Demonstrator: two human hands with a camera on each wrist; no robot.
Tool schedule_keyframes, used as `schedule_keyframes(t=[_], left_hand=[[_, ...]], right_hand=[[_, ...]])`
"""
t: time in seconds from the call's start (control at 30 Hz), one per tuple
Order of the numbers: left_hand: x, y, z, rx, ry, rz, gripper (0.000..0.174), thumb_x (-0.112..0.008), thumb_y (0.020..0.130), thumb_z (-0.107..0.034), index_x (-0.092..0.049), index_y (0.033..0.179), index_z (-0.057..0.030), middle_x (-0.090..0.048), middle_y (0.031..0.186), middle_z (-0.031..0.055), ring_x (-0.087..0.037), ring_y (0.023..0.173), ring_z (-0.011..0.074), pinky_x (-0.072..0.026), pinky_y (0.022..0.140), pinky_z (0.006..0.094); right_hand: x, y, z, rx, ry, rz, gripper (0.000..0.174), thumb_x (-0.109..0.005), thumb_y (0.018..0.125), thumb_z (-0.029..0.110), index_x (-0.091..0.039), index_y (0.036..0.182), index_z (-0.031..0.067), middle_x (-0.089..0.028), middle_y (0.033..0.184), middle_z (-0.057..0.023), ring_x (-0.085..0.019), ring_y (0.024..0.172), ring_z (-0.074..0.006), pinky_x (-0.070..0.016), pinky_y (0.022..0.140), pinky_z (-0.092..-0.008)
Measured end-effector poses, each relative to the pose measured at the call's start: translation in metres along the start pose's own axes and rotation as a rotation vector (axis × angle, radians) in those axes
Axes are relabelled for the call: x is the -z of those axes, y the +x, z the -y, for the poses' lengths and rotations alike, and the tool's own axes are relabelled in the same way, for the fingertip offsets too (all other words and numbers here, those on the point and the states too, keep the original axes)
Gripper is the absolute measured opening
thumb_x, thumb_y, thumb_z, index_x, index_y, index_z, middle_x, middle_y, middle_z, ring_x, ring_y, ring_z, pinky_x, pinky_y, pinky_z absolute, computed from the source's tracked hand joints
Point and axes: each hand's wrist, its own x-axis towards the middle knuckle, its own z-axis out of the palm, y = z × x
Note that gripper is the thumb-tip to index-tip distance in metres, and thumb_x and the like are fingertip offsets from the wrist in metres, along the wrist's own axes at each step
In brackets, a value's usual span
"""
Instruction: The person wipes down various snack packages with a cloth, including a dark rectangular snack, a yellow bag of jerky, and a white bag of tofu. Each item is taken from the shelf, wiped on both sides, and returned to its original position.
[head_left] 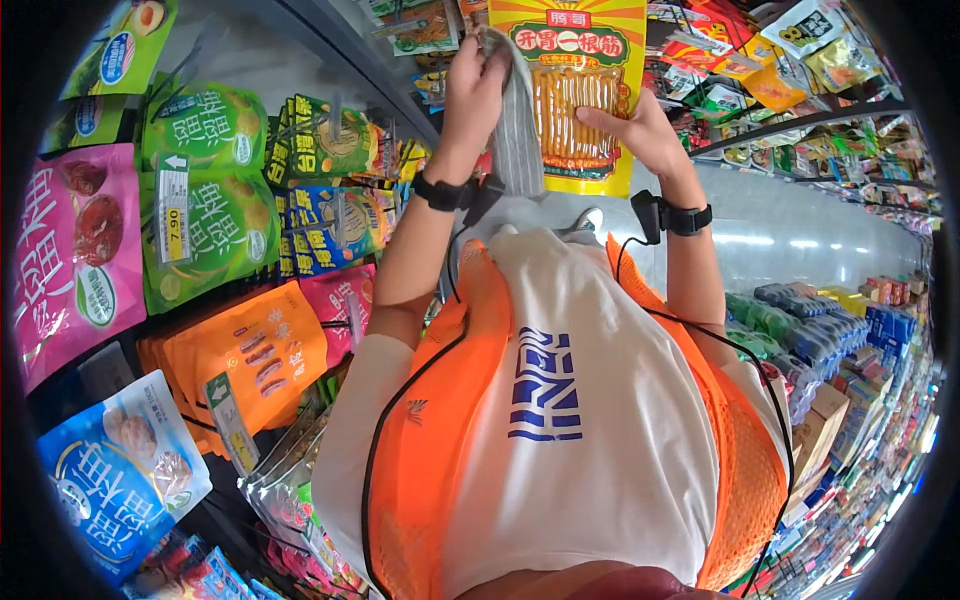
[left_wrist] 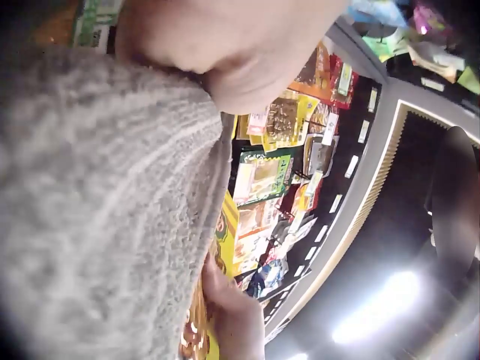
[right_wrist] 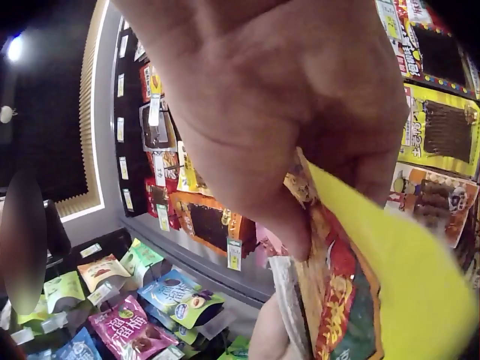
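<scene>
My left hand (head_left: 470, 98) grips a grey ribbed cloth (head_left: 516, 135), which hangs down along the left edge of a yellow snack packet (head_left: 572, 95). The packet has red Chinese lettering and a clear window showing brown strips. At its right edge my right hand (head_left: 648, 132) holds it, thumb across the front and the other fingers behind. Up close in the left wrist view, the cloth (left_wrist: 112, 202) fills much of the frame and covers part of the packet. In the right wrist view, the packet (right_wrist: 345, 292) is seen edge-on beneath my right hand.
On my left hang green plum packets (head_left: 210, 220), a pink packet (head_left: 85, 250), orange packets (head_left: 260, 345) and a blue packet (head_left: 125, 470), with price tags. More snack racks (head_left: 830, 150) stand ahead to the right. Bottle packs (head_left: 800, 320) and cartons sit at the right.
</scene>
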Motion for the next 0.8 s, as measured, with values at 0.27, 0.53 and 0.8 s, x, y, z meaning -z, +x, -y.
schedule_keyframes(t=[0.27,0.53,0.8], left_hand=[[0.001,0.052,-0.064,-0.066,-0.038,0.021,0.031,-0.041,0.108,-0.007,-0.05,0.135,0.0052,-0.066,0.124,0.0131,-0.065,0.112,0.0246,-0.0502,0.096,0.033],[-0.017,0.037,-0.129,-0.697,0.525,0.304,0.023,-0.05,0.095,0.006,-0.064,0.113,0.0022,-0.067,0.105,0.0103,-0.064,0.095,0.0193,-0.0495,0.083,0.0291],[-0.034,-0.042,-0.259,-0.161,0.04,0.935,0.014,-0.069,0.075,-0.01,-0.066,0.086,-0.0019,-0.064,0.075,0.0101,-0.063,0.065,0.0248,-0.0504,0.057,0.0345]], right_hand=[[0.01,-0.008,0.0,-0.077,-0.197,0.306,0.037,-0.075,0.089,0.011,-0.064,0.122,-0.0003,-0.071,0.108,-0.0026,-0.061,0.093,-0.0093,-0.0512,0.084,-0.0291],[0.021,-0.017,0.0,-0.009,-0.073,0.14,0.04,-0.075,0.09,0.012,-0.062,0.125,-0.0009,-0.071,0.111,-0.0048,-0.062,0.099,-0.0108,-0.051,0.089,-0.0312],[0.017,-0.021,0.01,-0.076,-0.102,0.135,0.04,-0.075,0.089,0.008,-0.061,0.126,-0.0012,-0.071,0.112,-0.0043,-0.061,0.101,-0.0111,-0.0509,0.089,-0.031]])
